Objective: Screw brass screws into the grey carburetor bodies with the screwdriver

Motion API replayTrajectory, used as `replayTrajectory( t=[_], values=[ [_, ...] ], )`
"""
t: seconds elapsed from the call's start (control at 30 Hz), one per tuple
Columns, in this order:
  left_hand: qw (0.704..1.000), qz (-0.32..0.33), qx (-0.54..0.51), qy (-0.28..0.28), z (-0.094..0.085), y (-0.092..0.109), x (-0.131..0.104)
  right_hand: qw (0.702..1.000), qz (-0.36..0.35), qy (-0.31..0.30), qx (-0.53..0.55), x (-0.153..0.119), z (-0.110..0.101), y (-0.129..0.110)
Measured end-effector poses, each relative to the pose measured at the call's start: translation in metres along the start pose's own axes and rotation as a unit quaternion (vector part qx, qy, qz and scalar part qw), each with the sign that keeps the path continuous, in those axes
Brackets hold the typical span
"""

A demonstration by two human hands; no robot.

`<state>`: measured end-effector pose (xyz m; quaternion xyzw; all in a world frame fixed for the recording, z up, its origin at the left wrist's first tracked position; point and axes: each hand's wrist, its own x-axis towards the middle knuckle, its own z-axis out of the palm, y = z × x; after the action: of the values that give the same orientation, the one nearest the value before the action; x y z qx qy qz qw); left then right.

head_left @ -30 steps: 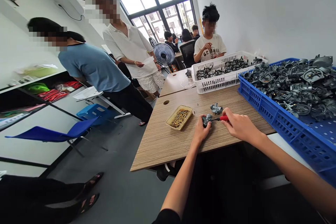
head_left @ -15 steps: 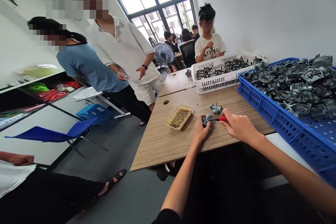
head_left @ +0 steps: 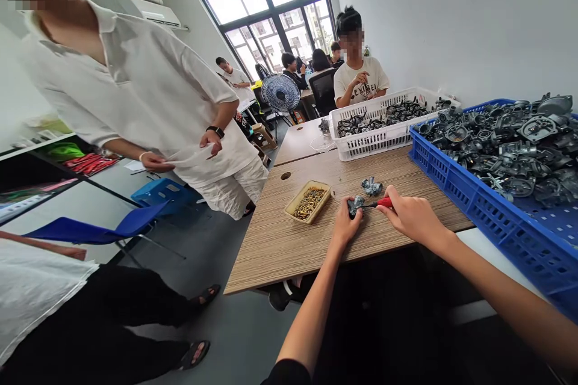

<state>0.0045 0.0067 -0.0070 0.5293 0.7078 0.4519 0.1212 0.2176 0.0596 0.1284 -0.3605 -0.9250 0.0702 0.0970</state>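
My left hand (head_left: 347,222) is closed around a small grey metal carburetor (head_left: 356,204) just above the wooden table (head_left: 262,246). In my right hand (head_left: 409,213) is a screwdriver (head_left: 383,203) with a red handle, and its dark shaft points left to the carburetor. Whether the tip sits in a screw is too small to tell. Just beyond my hands lies a second grey carburetor (head_left: 371,186). Left of my left hand stands a shallow cream tray (head_left: 289,212) holding many small brass-coloured parts (head_left: 310,202).
A blue crate (head_left: 469,198) heaped with metal carburetors stands at right. Behind it is a white basket (head_left: 370,149) of dark parts, with a seated person (head_left: 361,78) beyond. Another person in a white shirt (head_left: 158,84) stands left of the table. A fan (head_left: 280,93) is farther back.
My hands, the carburetor and the screwdriver look almost unmoved. The person in the white shirt has come nearer at left, and the person in blue is out of sight.
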Motion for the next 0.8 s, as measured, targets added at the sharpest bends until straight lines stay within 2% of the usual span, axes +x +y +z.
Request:
replayTrajectory(
  t=[0.23,0.43,0.6,0.8],
  values=[
    [1.000,-0.005,-0.001,0.000,0.0005,0.0001,-0.0004,0.999,-0.035,0.010,0.034,-0.0006,-0.0001,0.0013],
    [1.000,-0.001,-0.004,0.005,0.0010,-0.0018,-0.0006,0.999,0.005,0.012,-0.030,0.0005,0.0039,-0.0004],
    [1.000,-0.002,-0.006,0.001,0.0004,-0.0016,-0.0011,0.999,-0.037,0.020,0.030,0.0002,0.0024,0.0028],
    [1.000,-0.006,0.002,0.000,0.0001,-0.0006,-0.0007,0.998,0.022,0.022,-0.054,0.0015,0.0048,-0.0006]
  ],
)
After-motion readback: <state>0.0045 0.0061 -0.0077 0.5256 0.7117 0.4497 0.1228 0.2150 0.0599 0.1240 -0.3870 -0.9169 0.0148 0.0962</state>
